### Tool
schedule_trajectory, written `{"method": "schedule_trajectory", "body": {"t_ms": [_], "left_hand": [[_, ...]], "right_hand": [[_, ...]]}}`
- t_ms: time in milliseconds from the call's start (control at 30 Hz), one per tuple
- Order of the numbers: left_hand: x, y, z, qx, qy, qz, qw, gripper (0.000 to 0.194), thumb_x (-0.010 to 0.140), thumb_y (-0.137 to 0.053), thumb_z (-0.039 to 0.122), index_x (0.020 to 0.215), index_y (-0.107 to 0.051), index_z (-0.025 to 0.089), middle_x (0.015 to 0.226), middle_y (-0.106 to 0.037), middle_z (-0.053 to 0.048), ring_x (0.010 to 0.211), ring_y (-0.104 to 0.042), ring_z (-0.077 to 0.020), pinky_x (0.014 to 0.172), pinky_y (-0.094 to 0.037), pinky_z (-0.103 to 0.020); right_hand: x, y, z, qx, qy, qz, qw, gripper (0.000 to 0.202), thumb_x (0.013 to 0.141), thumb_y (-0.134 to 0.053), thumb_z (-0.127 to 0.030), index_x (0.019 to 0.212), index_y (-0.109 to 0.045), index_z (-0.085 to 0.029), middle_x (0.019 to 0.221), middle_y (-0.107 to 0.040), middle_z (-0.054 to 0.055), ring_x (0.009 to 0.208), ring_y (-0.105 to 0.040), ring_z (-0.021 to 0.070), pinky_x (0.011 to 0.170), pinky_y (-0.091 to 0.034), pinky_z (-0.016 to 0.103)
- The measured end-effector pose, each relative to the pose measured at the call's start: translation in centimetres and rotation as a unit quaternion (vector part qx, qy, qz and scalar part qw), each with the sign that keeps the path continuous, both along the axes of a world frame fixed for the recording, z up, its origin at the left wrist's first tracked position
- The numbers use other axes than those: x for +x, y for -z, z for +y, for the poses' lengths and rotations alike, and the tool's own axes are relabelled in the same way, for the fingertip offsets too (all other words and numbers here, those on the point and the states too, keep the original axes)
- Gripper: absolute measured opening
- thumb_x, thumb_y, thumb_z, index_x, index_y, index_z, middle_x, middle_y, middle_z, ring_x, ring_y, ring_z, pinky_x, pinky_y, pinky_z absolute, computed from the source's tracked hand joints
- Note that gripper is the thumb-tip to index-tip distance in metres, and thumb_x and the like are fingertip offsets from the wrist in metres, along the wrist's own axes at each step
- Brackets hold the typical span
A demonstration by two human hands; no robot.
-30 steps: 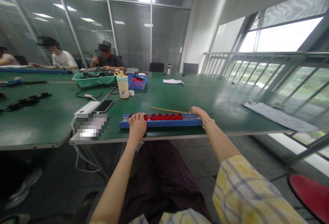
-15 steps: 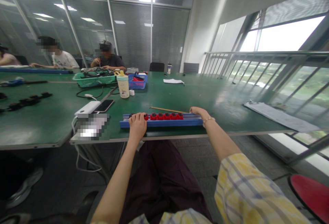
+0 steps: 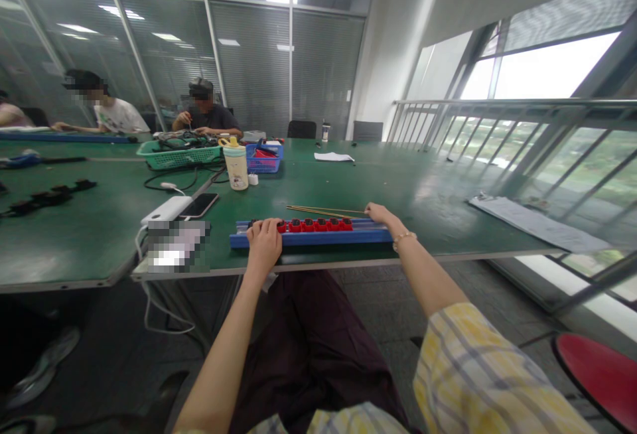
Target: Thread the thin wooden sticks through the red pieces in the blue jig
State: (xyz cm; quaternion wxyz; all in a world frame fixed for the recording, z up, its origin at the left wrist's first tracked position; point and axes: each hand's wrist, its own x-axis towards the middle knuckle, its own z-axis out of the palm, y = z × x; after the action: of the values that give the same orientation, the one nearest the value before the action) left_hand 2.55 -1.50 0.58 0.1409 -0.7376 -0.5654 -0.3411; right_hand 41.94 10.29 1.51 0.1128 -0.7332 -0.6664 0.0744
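Observation:
A long blue channel rail (image 3: 318, 238) lies along the table's near edge. Several red blocks with black tops (image 3: 321, 224) sit in a row inside it. My left hand (image 3: 265, 241) is closed over the rail's left part, its fingers bent across the channel and covering some of the contents. Beyond the rail's right end, the fingers of my right hand (image 3: 380, 213) are pinched at the right ends of thin golden sticks (image 3: 323, 210), and my wrist crosses over the rail. The sticks lie just behind the rail, pointing left. My fingertips are partly hidden.
Left of the rail are a phone (image 3: 200, 206), a white power bank (image 3: 166, 211) and cables. A cup (image 3: 235, 167), a green basket (image 3: 179, 155) and a blue basket (image 3: 265, 158) stand farther back. A clipboard (image 3: 537, 221) lies right. Other people sit across the table.
The golden sticks have fanned slightly apart at their left side, with my right hand at their right ends. My left hand stays on the rail. The view has shifted a little.

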Motion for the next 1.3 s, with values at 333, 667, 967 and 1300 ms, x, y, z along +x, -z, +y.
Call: {"method": "schedule_trajectory", "body": {"t_ms": [333, 667, 967, 1300], "left_hand": [[0.0, 0.0, -0.2, 0.008, 0.005, 0.009, 1.000, 0.033, 0.093, -0.040, 0.021, 0.120, -0.058, 0.023, 0.122, -0.063, -0.009, 0.113, -0.047, -0.0281, 0.095, -0.033, -0.044], [-0.2, -0.1, -0.2, 0.003, 0.005, 0.012, 1.000, 0.033, 0.093, -0.040, 0.022, 0.119, -0.059, 0.023, 0.121, -0.063, -0.010, 0.113, -0.047, -0.0285, 0.094, -0.034, -0.045], [0.0, -0.2, -0.3, 0.009, -0.002, 0.013, 1.000, 0.033, 0.094, -0.039, 0.023, 0.119, -0.059, 0.023, 0.121, -0.063, -0.010, 0.113, -0.047, -0.0286, 0.095, -0.033, -0.045], [0.2, -0.1, 0.1, 0.005, -0.008, 0.021, 1.000, 0.035, 0.095, -0.036, 0.024, 0.121, -0.059, 0.022, 0.122, -0.061, -0.010, 0.113, -0.046, -0.0281, 0.097, -0.034, -0.044]], "right_hand": [[-0.3, 0.9, -1.2, 0.165, -0.035, 0.012, 0.986, 0.029, 0.096, -0.040, -0.019, 0.105, -0.068, -0.022, 0.110, -0.072, 0.008, 0.099, -0.062, 0.0210, 0.083, -0.039, 0.030], [-1.2, -0.1, -5.4, 0.465, 0.062, -0.001, 0.883, 0.033, 0.092, -0.036, -0.017, 0.102, -0.067, -0.018, 0.097, -0.068, 0.012, 0.097, -0.053, 0.0255, 0.087, -0.032, 0.038], [-3.5, 2.5, -8.0, 0.532, 0.107, 0.217, 0.811, 0.034, 0.097, -0.032, -0.032, 0.092, -0.062, -0.017, 0.092, -0.068, 0.011, 0.091, -0.059, 0.0228, 0.084, -0.040, 0.033], [-4.7, 2.7, -7.7, 0.457, 0.053, 0.200, 0.865, 0.036, 0.099, -0.032, -0.034, 0.094, -0.064, -0.019, 0.095, -0.072, 0.008, 0.095, -0.063, 0.0207, 0.088, -0.037, 0.033]]}}
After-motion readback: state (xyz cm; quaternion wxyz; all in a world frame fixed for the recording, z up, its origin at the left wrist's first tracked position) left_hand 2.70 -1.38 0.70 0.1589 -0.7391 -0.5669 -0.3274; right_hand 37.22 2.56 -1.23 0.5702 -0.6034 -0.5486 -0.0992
